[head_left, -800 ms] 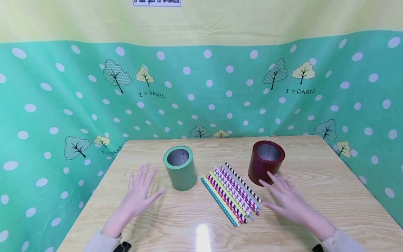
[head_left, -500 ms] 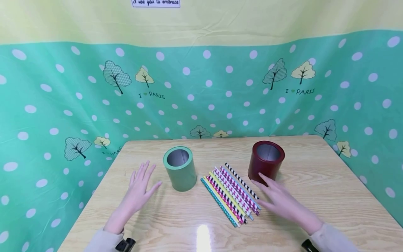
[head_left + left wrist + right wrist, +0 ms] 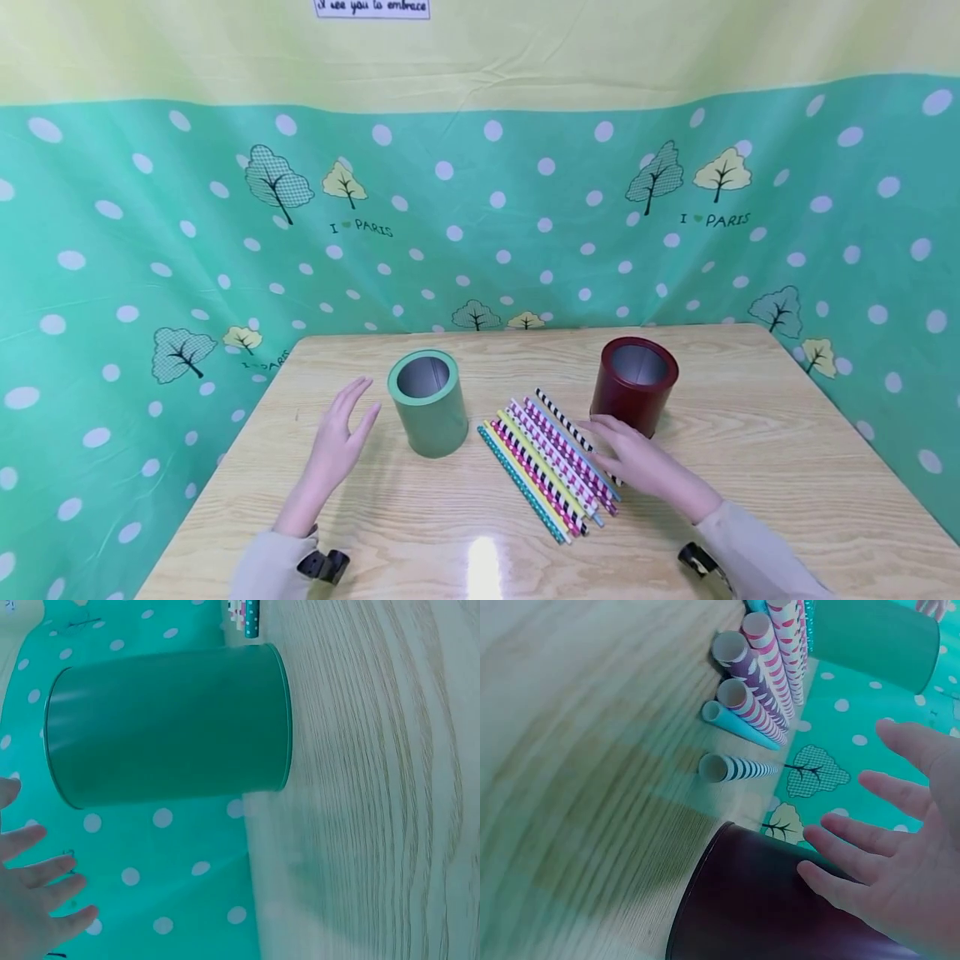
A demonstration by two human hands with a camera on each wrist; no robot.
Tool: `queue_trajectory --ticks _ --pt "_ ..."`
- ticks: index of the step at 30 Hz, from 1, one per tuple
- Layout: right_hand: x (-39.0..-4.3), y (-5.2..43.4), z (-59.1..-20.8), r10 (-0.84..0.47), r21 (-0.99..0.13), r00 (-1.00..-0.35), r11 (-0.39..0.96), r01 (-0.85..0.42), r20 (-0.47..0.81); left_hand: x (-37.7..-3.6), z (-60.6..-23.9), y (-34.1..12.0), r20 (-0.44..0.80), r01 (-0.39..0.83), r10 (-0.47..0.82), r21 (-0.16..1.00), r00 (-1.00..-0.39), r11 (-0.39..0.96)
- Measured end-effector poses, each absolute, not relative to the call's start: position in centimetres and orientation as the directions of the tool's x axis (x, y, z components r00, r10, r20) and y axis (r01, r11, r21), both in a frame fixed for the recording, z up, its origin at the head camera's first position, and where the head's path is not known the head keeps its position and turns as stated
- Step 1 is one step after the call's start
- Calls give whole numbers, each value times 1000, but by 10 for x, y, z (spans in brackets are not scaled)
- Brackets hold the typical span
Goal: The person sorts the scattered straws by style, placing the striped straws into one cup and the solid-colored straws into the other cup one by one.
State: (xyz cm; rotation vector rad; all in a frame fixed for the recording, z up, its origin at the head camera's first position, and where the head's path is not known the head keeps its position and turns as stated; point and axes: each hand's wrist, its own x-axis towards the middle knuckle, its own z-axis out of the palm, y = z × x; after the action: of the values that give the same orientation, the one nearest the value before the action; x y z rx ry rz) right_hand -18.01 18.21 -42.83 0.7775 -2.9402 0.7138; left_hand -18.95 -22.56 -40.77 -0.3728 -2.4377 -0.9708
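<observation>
Hovering low over the table (image 3: 750, 433), the right hand (image 3: 637, 467) has its fingers spread flat above the near ends of the paper straws (image 3: 551, 458), just in front of the dark red tin (image 3: 636, 385). Left hand (image 3: 337, 446) is open too, fingers straight, edge-on just beside the green tin (image 3: 429, 402), holding nothing.

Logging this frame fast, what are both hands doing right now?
Left hand: open, holding nothing, beside the green can.
Right hand: open, holding nothing, over the straws.
</observation>
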Motion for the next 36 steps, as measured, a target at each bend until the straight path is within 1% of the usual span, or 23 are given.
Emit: queue_trajectory --ticks 4,9,17,26,30,36 --pt "-189 178 -430 -455 -467 -886 766 -442 92 -194 -409 -225 509 406 55 612 -859 679" --pt "-199 174 -434 -444 -488 -894 768 -414 59 -200 -410 -223 460 377 36 679 -887 630" --pt "-213 172 -439 -469 -545 -883 733 -407 29 -205 -412 -218 367 322 15 795 -930 514" --pt "-226 167 -445 -470 -536 -882 745 -398 2 -212 -416 -216 260 240 -12 907 -966 345" --pt "-231 163 -448 -463 -545 -886 748 -379 -20 -215 -416 -214 234 218 -20 931 -972 293" --pt "-234 158 -453 -461 -545 -887 754 -368 -39 -218 -416 -210 168 153 -54 964 -984 216"
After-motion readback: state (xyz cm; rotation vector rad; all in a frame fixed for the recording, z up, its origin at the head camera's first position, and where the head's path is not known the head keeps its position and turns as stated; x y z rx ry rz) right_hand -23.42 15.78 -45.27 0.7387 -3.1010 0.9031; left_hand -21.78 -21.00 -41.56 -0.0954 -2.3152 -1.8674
